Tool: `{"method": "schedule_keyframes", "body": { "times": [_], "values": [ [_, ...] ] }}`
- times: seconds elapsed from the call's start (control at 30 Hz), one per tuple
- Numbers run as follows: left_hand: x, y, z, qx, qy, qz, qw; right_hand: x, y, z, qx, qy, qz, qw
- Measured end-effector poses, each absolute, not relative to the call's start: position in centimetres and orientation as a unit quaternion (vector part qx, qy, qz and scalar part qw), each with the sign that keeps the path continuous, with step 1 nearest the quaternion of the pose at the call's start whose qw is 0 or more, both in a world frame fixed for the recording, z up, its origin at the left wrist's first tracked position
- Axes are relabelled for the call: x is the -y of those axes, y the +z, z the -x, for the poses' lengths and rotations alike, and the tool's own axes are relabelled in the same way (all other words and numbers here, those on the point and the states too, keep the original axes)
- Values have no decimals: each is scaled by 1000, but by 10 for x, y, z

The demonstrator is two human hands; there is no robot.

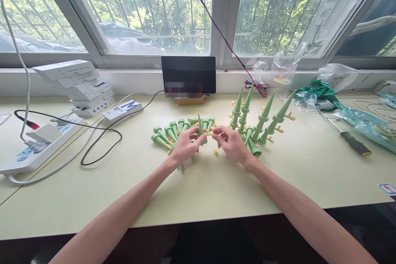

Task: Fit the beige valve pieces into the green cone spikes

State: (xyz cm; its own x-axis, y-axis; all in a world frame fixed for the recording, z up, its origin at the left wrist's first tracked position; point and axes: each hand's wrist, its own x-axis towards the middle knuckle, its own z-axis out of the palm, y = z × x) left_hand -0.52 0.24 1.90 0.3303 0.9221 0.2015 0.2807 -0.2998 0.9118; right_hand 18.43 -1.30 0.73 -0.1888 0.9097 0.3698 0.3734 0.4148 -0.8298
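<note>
My left hand point(187, 146) is closed around a green plastic watering spike point(201, 127), its tip pointing up. The fingers of my right hand point(231, 143) pinch a small yellow valve point(209, 133) at the side of that spike; whether it sits in the spike's hole I cannot tell. Just below, a loose yellow piece point(215, 152) lies on the table. Several green spikes point(171, 133) lie fanned out behind and beside my left hand. To the right of my right hand, stacked spikes point(264, 117) stand upright with yellow valves sticking out, and a few more spikes point(254, 147) lie at their foot.
At the back stands a dark screen point(188, 75) on a cardboard support. White boxes point(83, 84) are piled at left, near a power strip point(40, 146) and looping cables. A screwdriver point(354, 142) and plastic bags point(365, 119) lie at right. The table's front edge runs under my forearms.
</note>
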Motion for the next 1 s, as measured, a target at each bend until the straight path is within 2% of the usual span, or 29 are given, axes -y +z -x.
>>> {"method": "schedule_keyframes", "body": {
  "times": [0.73,1.0],
  "values": [
    [-2,16,4,-414,375,-720,411,14,6,-185,721,291,460,429],
    [-2,16,4,-421,389,-710,409,14,6,-185,701,309,450,459]
  ]
}}
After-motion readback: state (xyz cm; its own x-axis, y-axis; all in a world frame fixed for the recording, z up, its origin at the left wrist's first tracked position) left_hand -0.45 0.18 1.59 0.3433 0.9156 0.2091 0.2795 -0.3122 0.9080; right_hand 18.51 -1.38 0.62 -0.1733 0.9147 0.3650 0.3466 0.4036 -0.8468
